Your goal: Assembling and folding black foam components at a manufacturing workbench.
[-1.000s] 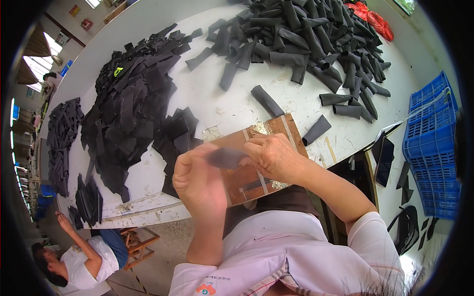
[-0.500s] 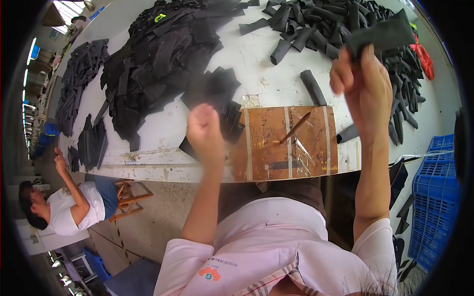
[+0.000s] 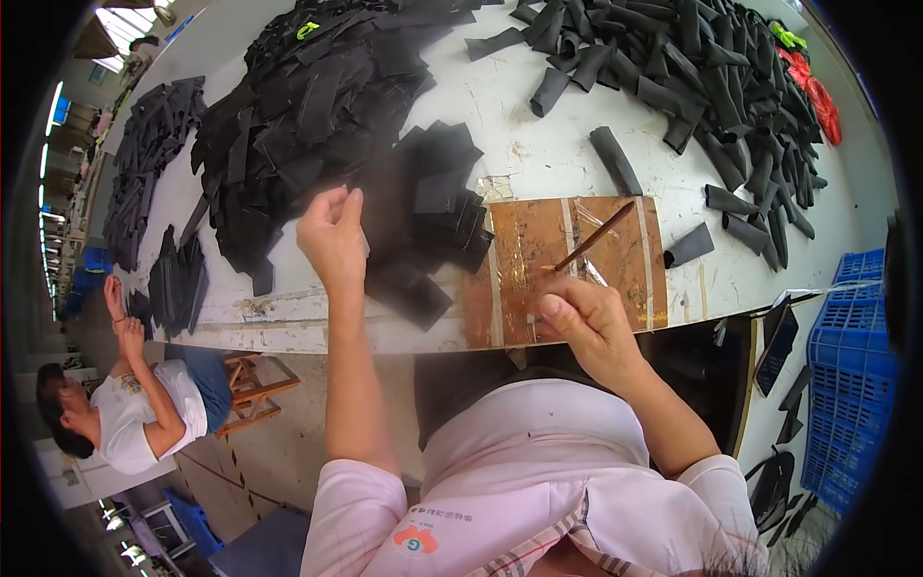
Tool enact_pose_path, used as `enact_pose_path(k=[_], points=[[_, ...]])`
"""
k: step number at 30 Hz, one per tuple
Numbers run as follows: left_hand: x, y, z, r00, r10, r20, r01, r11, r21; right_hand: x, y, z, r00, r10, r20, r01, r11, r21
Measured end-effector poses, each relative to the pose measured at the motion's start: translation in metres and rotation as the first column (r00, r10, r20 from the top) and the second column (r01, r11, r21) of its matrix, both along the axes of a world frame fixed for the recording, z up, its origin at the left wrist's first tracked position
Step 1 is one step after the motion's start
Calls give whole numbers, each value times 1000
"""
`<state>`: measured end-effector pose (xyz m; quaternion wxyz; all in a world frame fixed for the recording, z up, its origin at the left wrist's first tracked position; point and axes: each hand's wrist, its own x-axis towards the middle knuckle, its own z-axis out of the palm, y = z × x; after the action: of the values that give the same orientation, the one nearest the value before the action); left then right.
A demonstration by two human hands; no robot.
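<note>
My left hand (image 3: 335, 245) is raised over the table's near part, its fingers curled toward the thumb. A blurred dark patch lies beside it, and I cannot make out whether it grips a piece of cloth. Close by is a small stack of flat black cloth pieces (image 3: 437, 188). My right hand (image 3: 594, 332) is closed over the front of a brown taped board (image 3: 510, 298), its fingertips partly hidden. A pointed brown stick (image 3: 598, 236) slants up from the board just beyond those fingers; I cannot tell if they touch it.
Black cloth pieces form a large heap (image 3: 317, 106) at left. Rolled black tubes (image 3: 711, 77) crowd the far right; single tubes (image 3: 615, 161) lie near the board. Blue crates (image 3: 846, 356) stand at right. Another person (image 3: 135, 404) sits at far left near a wooden stool (image 3: 255, 394).
My right hand has let go of a black piece at the tube pile and come back to the board. My left hand has shifted left. The stick's upper end has moved right.
</note>
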<state>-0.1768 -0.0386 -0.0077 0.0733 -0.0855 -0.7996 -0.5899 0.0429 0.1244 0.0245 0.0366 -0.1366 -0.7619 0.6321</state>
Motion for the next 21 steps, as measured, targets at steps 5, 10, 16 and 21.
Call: enact_pose_path(k=[5, 10, 16, 21], points=[[64, 21, 56, 756, -538, 372, 530, 837, 134, -35, -21, -3, 999, 13, -44, -37, 794, -607], [95, 19, 49, 795, -486, 363, 293, 831, 473, -43, -29, -6, 996, -42, 74, 85, 394, -915], [136, -6, 34, 716, -623, 316, 247, 649, 720, -41, -28, -9, 972, -216, 93, 166, 349, -922], [149, -2, 33, 787, -554, 269, 318, 740, 593, -38, -33, -7, 958, -274, 81, 181, 364, -914]])
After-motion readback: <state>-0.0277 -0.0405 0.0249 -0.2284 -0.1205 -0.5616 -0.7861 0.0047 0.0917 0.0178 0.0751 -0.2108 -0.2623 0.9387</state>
